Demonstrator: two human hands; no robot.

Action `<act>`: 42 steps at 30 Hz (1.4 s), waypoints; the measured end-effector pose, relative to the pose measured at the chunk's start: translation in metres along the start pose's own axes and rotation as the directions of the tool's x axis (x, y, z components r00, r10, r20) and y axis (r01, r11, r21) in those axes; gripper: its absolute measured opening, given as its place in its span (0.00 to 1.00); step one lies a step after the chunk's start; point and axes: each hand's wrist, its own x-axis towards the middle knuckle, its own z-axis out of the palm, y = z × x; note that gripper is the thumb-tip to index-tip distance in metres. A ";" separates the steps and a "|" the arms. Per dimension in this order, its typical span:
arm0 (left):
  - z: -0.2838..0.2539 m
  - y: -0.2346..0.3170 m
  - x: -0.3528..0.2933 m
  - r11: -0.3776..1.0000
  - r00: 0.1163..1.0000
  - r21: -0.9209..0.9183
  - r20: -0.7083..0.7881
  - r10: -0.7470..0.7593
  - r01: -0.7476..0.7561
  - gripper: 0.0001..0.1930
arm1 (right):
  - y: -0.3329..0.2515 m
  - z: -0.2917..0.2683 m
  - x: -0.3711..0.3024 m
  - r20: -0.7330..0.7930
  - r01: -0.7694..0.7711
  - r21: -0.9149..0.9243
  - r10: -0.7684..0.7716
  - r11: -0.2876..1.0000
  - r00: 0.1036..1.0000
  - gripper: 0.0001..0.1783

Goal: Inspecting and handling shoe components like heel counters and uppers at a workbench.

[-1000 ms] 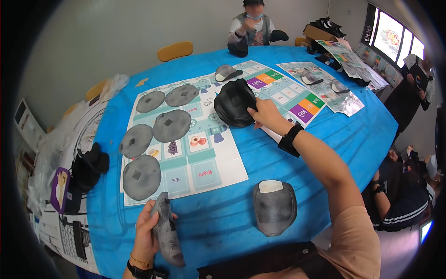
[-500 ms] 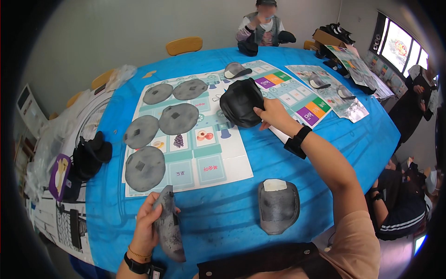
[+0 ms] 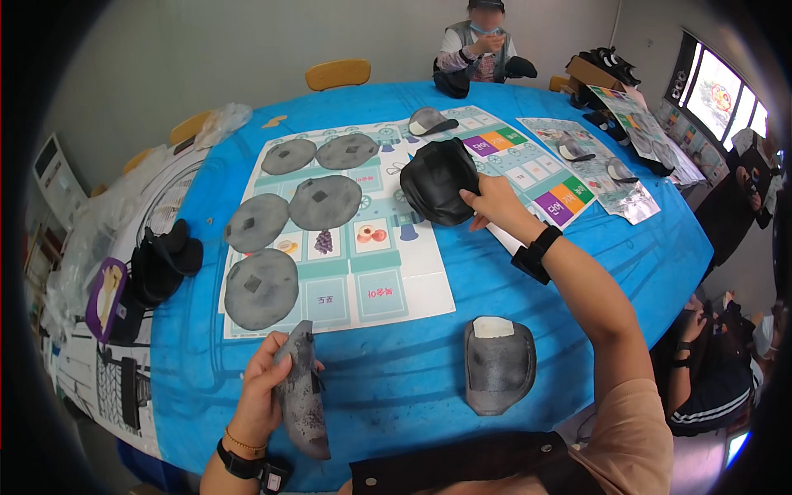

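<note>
My right hand (image 3: 499,205) is closed on the near right edge of a black, glossy, rounded piece (image 3: 439,183), shaped like a soft cap. It is over the right part of a printed sheet (image 3: 425,289). At the near left, my left hand (image 3: 268,379) grips a mottled grey padded piece (image 3: 301,396), seen nearly edge-on, thumb on its face. Several flat grey round pieces lie on the sheet, most with a small dark square; the nearest round piece (image 3: 262,289) is beyond my left hand. A grey padded piece with a pale patch (image 3: 500,375) lies between my forearms.
A blue cover (image 3: 396,363) spreads over the table. Grey caps with dark brims, such as one cap (image 3: 431,121), sit on the far sheets. A purple-rimmed container (image 3: 107,299) and black items (image 3: 165,264) stand at left. Across the table sits a person (image 3: 483,49).
The view has shifted slightly, so most things appear a little further right. Both my hands keep their holds with little movement.
</note>
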 end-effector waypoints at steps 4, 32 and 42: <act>0.000 0.001 0.000 1.000 1.000 0.012 0.010 -0.012 0.012 0.14 | 0.000 0.000 -0.004 0.050 -0.039 0.137 0.032 0.990 0.998 0.21; 0.010 -0.011 -0.015 0.989 0.980 0.145 0.193 -0.044 0.016 0.14 | -0.116 -0.003 -0.070 0.519 -0.369 0.769 -0.172 0.522 0.837 0.20; -0.004 -0.049 0.008 0.906 0.991 0.403 0.099 0.094 -0.127 0.21 | -0.219 0.049 -0.148 0.577 -0.338 0.600 -0.100 0.725 0.810 0.24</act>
